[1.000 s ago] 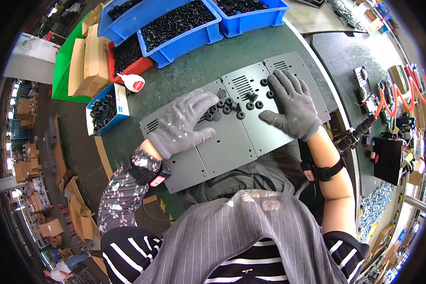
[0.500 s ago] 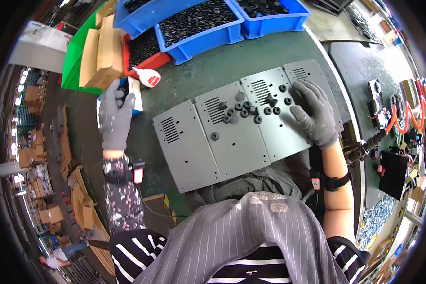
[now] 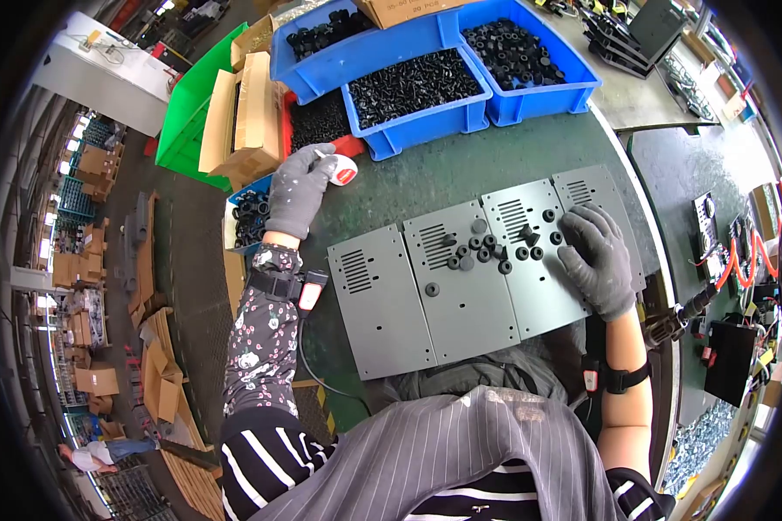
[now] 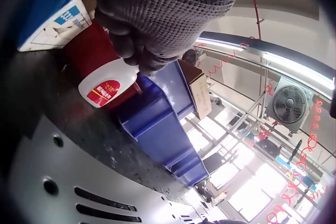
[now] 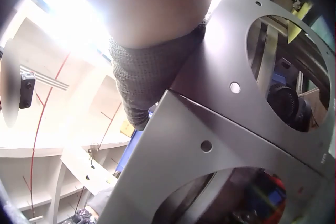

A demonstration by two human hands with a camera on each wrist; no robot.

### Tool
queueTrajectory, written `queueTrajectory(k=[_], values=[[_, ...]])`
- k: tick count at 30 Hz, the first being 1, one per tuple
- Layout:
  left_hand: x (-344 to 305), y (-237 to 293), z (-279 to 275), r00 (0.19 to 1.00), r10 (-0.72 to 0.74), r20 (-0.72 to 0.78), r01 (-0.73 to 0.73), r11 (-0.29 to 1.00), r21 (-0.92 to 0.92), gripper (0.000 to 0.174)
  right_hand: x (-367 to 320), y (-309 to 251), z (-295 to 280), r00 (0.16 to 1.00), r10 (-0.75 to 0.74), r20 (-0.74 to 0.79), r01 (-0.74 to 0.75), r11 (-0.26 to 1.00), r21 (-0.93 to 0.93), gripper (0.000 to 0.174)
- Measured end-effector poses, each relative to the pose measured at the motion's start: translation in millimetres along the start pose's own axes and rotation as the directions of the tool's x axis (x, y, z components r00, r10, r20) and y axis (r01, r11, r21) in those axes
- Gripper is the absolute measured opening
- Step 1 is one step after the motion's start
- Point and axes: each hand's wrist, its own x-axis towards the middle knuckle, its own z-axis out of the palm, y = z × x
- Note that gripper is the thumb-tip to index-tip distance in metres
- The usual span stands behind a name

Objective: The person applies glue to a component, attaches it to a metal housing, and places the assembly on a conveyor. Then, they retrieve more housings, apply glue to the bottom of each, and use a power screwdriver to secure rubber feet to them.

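Note:
My left hand (image 3: 297,198), in a grey glove, pinches the nozzle end of a white squeeze bottle (image 3: 344,171) with a red label. The left wrist view has the fingers curled at the top of the bottle (image 4: 109,83), which tilts close over the bench. Grey metal panels (image 3: 382,334) with vent slots lie side by side before me. A cluster of small black rubber feet (image 3: 485,255) and discs sits on them, with one black ring (image 3: 432,289) apart. My gloved right hand (image 3: 601,265) rests on the right panels, fingers relaxed, beside the cluster.
Blue bins (image 3: 421,122) of black screws and rubber parts line the back, with a red bin (image 3: 349,146) beside them. A small blue-and-white box (image 3: 232,227) of black rings stands by my left hand. Cardboard (image 3: 254,117) sits behind. An air tool (image 3: 666,328) lies at the right.
My left hand has gone from the rubber feet on the panels to the blue-and-white box, then to the squeeze bottle, which it now holds. My right hand stays on the panels. The head view has shifted.

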Motion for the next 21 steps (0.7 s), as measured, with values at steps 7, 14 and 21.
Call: queueTrajectory(k=[7,14,21], values=[[16.6,4.6,9.9,0.999,0.036,0.027,-0.037,0.998,0.055,0.028,1.3,-0.2,1.0,1.000,-0.009,-0.009,0.009,1.000,0.009,0.039],[37.8,1.4,-20.0,0.991,0.069,-0.113,-0.035,0.961,0.275,0.036,1.9,-3.3,-0.8,1.000,-0.013,-0.024,0.013,1.000,0.008,0.039],[95.6,-16.3,-9.6,0.969,-0.224,0.108,0.103,0.757,0.645,0.044,5.9,-11.7,-6.4,0.994,-0.098,-0.052,0.097,0.995,-0.007,0.036]])
